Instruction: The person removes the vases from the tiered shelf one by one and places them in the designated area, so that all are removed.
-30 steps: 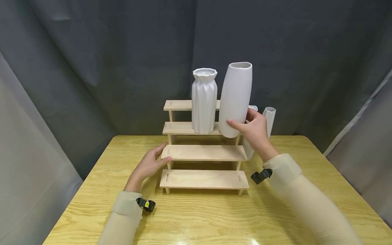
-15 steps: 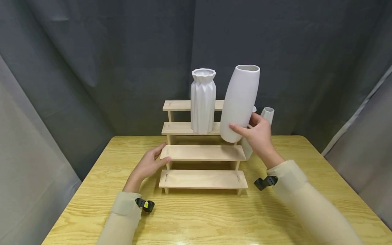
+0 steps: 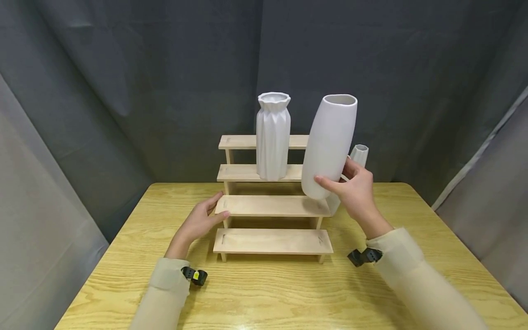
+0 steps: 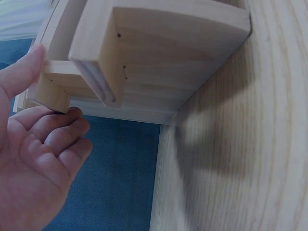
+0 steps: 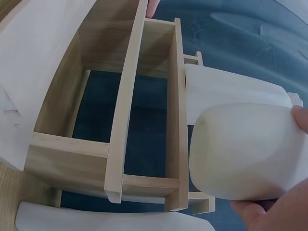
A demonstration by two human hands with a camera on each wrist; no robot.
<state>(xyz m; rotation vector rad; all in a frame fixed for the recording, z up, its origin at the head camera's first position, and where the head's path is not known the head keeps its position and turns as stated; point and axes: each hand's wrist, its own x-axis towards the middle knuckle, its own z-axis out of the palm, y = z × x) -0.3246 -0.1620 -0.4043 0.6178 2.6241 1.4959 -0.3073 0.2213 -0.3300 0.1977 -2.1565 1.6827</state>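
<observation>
A smooth white vase (image 3: 330, 142) leans with its top to the right, off the boards at the right side of the stepped wooden stand (image 3: 272, 240). My right hand (image 3: 356, 190) grips it low on its right side. In the right wrist view, the smooth vase's rounded base (image 5: 204, 149) faces the shelf boards. A pleated white vase (image 3: 273, 137) stands upright on the second shelf from the top. My left hand (image 3: 200, 222) holds the left end of the third shelf down. In the left wrist view, thumb and curled fingers (image 4: 60, 132) lie about that board end.
Behind my right hand a narrow faceted white vase (image 3: 360, 155) shows its top. Another white piece (image 3: 333, 204) is mostly hidden beside the stand. The stand rests on a yellow wood-grain table (image 3: 264, 293), with a dark grey curtain (image 3: 198, 82) behind.
My right hand has drawn the smooth vase to the right and down, away from beside the pleated vase. My left hand keeps its place on the stand.
</observation>
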